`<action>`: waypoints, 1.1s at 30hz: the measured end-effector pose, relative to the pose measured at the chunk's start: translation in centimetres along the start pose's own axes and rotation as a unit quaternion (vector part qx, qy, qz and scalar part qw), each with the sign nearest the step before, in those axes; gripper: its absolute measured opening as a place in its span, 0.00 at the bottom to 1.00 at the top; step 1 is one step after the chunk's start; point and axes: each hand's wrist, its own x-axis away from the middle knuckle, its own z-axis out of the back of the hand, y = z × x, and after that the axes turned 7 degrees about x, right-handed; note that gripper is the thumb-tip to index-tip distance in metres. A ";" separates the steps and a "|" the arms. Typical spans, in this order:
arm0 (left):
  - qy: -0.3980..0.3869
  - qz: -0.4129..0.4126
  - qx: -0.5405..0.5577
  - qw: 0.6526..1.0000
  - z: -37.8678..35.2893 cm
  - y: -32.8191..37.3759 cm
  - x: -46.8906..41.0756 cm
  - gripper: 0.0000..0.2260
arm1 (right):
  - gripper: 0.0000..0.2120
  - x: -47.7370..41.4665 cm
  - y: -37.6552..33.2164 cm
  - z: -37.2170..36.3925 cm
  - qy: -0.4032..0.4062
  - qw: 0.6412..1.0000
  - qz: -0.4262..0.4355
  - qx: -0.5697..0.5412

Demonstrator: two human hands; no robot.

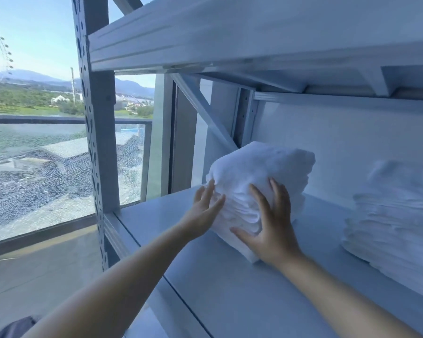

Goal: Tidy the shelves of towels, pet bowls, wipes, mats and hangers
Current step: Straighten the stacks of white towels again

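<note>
Head view: two bare arms are reaching up from the bottom of the frame onto the shelf [230,293]. At centre, the right hand [271,228] is lying flat, fingers spread, against the near face of the towel stack [261,167], gripping nothing. Just left of it, the left hand [209,207] is pressing straight fingers to the stack's left end. The stack is sitting between both palms, and its long side seems to be running back toward the upper right, so a squaring push would likely go that way. A second stack [396,215] is standing well apart at the right edge.
</note>
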 end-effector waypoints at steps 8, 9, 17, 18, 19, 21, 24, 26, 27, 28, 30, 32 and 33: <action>-0.104 -0.042 -0.033 0.993 -5.9 0.6 -2.5 0.34 | 0.42 1.5 6.2 4.8 -0.056 0.993 -0.069 0.077; -0.102 -0.049 -0.074 0.991 -5.9 0.4 -2.6 0.35 | 0.42 1.8 6.6 5.3 -0.060 0.993 -0.064 0.077; -0.022 -0.374 -0.341 0.862 -7.0 1.0 -2.2 0.42 | 0.39 5.9 8.3 8.1 -0.086 0.992 -0.041 0.081; -0.043 -0.371 -0.349 0.859 -7.5 1.1 -2.4 0.43 | 0.38 6.3 8.5 8.5 -0.090 0.992 -0.041 0.084; -0.056 -0.363 -0.356 0.859 -8.1 1.2 -2.4 0.44 | 0.38 6.7 8.7 8.9 -0.098 0.991 -0.042 0.086; -0.048 -0.354 -0.366 0.859 -9.2 1.0 -2.4 0.46 | 0.37 7.7 9.0 9.9 -0.123 0.987 -0.046 0.088; -0.026 -0.346 -0.374 0.860 -10.2 1.0 -2.9 0.46 | 0.37 9.0 9.7 11.1 -0.155 0.982 -0.057 0.096; -0.037 -0.338 -0.372 0.864 -10.9 1.3 -3.5 0.46 | 0.36 9.5 10.2 11.7 -0.162 0.979 -0.073 0.101; -0.049 -0.334 -0.373 0.864 -11.2 1.6 -3.7 0.46 | 0.35 9.7 10.5 11.8 -0.159 0.979 -0.086 0.099; -0.061 -0.331 -0.375 0.864 -11.6 1.8 -4.0 0.47 | 0.34 9.9 10.7 11.9 -0.154 0.979 -0.101 0.092; -0.084 -0.322 -0.381 0.863 -12.3 2.2 -4.5 0.49 | 0.33 10.4 11.2 11.9 -0.146 0.978 -0.123 0.080; -0.097 -0.311 -0.392 0.860 -12.8 2.5 -5.1 0.50 | 0.32 10.8 11.6 11.8 -0.142 0.977 -0.136 0.080; -0.097 -0.307 -0.394 0.861 -13.1 2.6 -5.4 0.51 | 0.31 10.9 11.6 11.8 -0.141 0.977 -0.140 0.082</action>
